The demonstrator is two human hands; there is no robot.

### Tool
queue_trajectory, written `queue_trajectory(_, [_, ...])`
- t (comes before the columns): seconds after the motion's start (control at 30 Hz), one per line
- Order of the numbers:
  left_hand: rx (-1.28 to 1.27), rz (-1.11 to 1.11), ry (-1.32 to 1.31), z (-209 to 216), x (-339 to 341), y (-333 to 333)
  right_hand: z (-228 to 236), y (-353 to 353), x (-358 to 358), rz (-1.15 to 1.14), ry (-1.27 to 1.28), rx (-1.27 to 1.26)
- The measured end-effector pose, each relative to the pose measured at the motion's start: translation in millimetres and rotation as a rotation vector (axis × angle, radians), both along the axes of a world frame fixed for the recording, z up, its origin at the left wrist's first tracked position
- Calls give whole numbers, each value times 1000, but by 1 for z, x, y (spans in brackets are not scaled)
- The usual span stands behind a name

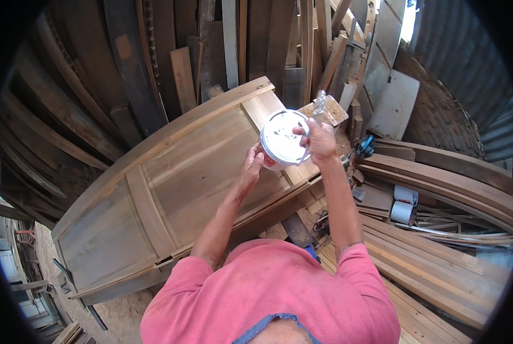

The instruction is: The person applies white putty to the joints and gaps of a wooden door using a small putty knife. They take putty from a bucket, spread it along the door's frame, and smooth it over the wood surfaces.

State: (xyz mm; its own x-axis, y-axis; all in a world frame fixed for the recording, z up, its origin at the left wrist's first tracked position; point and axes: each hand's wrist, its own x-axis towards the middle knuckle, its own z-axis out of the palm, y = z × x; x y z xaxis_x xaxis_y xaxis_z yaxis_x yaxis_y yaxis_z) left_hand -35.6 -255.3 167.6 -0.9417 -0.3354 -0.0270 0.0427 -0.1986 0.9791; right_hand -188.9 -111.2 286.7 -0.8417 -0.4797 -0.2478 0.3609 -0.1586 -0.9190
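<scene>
Three panelled sections show in the wooden panel (196, 152), which lies at a slant at the left and runs under the hands; its bare face is worth guarding from drips, so the work is best done level and slowly above it. Next comes the left hand (250, 166), its fingers against the near-left wall of the white tub (279, 137). How much weight they bear I cannot tell; a full palm against the side, low down, would steady the load better than fingertips alone. The tub itself is between the two hands, above the panel's right end, its round top turned up toward the head and flecked with dark specks. Whether that top is a lid or the contents is unclear, so treating it as spillable seems wise. To its right, the right hand (322, 140) has its fingers curled round a pale, shiny implement (320, 103) that points away from the body, while a finger and the thumb reach over the rim. A firm grip there, with the wrist loose, should give good control. Farther right, the blue-green power tool (365, 147) and stacked boards (439, 172) call for elbow care.
</scene>
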Motion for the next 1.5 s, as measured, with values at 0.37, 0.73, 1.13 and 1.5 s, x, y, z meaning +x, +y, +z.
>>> queue_trajectory(0.37, [-301,197,-121,-66,-57,-39,-113,-2,-110,38,342,705])
queue_trajectory(0.73, [-637,489,-61,-56,-98,-34,-96,0,-82,38,697,945])
queue_trajectory(1.13, [-371,540,94,-81,-93,-30,-111,9,-74,68,21,479])
queue_trajectory(1.5, [-851,591,-119,-49,-104,-28,-112,-6,-66,-5,505,824])
